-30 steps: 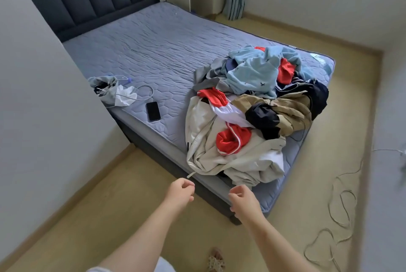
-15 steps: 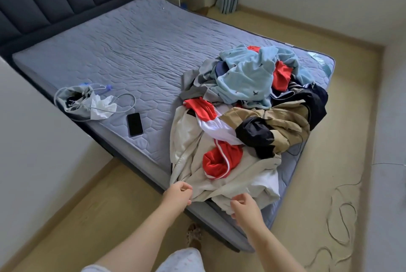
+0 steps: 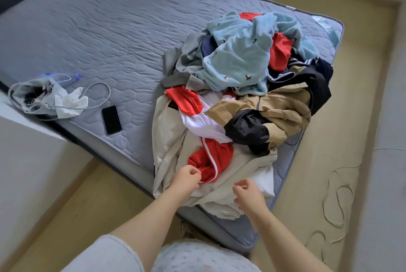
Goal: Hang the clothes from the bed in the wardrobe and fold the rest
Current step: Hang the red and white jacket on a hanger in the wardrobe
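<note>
The task had barely begun: nothing hung or folded. Two hands, left [image 3: 186, 176] and right [image 3: 249, 192], half-curled, pinched at the cream cotton jacket [image 3: 173, 146] nearest in one jumbled heap of clothes [image 3: 241, 96] on the grey quilted bed [image 3: 98, 30]. Left of that heap lay one black phone [image 3: 111, 120].

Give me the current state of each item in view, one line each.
Left hand: pinching the red-and-white garment.
Right hand: closing on the cream jacket, grip unclear.
Pale blue fleece: crumpled atop the pile.
Black smartphone: screen dark, flat on grey quilted mattress.
</note>
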Motion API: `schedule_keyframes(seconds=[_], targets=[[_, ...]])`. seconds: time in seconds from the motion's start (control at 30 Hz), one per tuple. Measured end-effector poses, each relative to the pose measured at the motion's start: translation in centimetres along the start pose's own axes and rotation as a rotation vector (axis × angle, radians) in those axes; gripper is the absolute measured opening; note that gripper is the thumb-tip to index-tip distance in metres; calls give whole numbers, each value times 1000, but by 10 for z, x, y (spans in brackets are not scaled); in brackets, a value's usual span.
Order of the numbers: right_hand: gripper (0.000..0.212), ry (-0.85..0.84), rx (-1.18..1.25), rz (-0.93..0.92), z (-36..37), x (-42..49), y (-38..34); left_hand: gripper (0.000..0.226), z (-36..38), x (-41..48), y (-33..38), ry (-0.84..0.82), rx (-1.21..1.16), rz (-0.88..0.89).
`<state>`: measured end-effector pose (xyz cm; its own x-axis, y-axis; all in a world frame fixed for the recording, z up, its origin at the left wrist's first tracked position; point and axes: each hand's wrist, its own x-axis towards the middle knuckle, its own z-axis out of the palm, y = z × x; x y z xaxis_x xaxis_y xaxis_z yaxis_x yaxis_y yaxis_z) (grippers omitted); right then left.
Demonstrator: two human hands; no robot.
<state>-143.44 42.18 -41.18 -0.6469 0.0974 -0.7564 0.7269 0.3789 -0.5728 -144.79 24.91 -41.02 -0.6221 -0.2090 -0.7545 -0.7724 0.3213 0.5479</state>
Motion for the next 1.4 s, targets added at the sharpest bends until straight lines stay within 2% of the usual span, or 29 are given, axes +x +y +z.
schedule_keyframes(seconds=[0.33, 0.43, 0.5, 0.53, 0.6, 0.63, 0.67, 0.73, 0.77, 0.83, 1.0, 1.2, 1.27, 1.4], targets=[[9, -161, -125, 41, -51, 76, 14, 19, 77, 47, 11, 121, -146, -265], [9, -182, -160, 47, -73, 96, 21, 26, 92, 76, 20, 166, -161, -327], [10, -173, -166, 53, -86, 109, 26, 10, 99, 97, 26, 246, -218, -329], [11, -163, -169, 57, -90, 114, 28, 19, 102, 104, 29, 266, -233, -320], [11, -166, -179, 63, -95, 121, 31, 55, 110, 116, 32, 221, -293, -312], [10, -179, -187, 66, -96, 123, 32, 62, 114, 121, 33, 203, -308, -309], [10, -193, -193, 71, -97, 124, 32, 61, 117, 123, 36, 200, -321, -322], [9, -219, -202, 82, -98, 126, 33, 30, 121, 126, 39, 228, -378, -313], [8, -229, -209, 88, -97, 125, 33, 18, 121, 122, 44, 252, -401, -296], [8, -245, -228, 93, -96, 122, 29, 28, 117, 115, 46, 305, -427, -247], [7, -278, -197, 4, -86, 104, -2, 32, 80, 67, 56, 348, -514, -70], [21, -299, -78, -169, -73, 56, -60, 30, 14, -30, 73, 367, -572, 276], [29, -349, 12, -125, -65, 34, -79, 23, 1, -65, 77, 327, -545, 341], [50, -499, 279, 64, -48, -8, -104, 27, -12, -123, 75, 167, -475, 431]])
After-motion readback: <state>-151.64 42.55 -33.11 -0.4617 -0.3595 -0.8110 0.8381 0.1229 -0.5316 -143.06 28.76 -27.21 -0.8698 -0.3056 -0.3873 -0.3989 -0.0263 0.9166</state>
